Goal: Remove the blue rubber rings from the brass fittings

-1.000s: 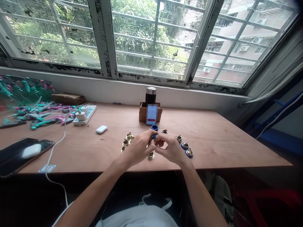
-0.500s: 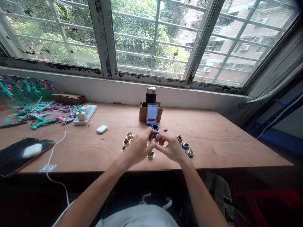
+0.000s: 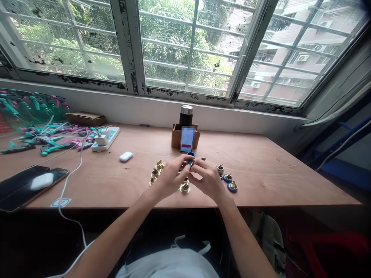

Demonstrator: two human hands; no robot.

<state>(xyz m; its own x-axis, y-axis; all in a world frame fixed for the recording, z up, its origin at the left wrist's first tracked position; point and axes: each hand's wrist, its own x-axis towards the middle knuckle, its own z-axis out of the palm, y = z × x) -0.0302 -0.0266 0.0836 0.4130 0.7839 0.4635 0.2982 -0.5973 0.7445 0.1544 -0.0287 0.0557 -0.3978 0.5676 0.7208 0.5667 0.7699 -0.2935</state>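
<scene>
My left hand [image 3: 173, 172] and my right hand [image 3: 208, 178] meet above the table, fingertips pinched together around a small blue-rimmed metal piece [image 3: 190, 163]. Most of that piece is hidden by the fingers. Just beyond the fingertips shows a blue ring [image 3: 190, 154]. Left of my left hand lie several gold-coloured metal pieces [image 3: 155, 173] with raised tabs; another gold piece [image 3: 184, 188] sits below my hands. To the right of my right hand are several gold pieces with blue rims [image 3: 232, 187].
A phone [image 3: 186, 139] leans on a cardboard box [image 3: 175, 137] holding a black bottle [image 3: 186, 116]. On the left are a white earbud case [image 3: 126, 156], a power strip [image 3: 106, 139], many teal and pink pliers [image 3: 53, 148], dark phones [image 3: 21, 187] and a white cable [image 3: 69, 175].
Both hands stay together at nearly the same spot. The fingers of my right hand have shifted slightly around the held piece, and the camera view has moved a little.
</scene>
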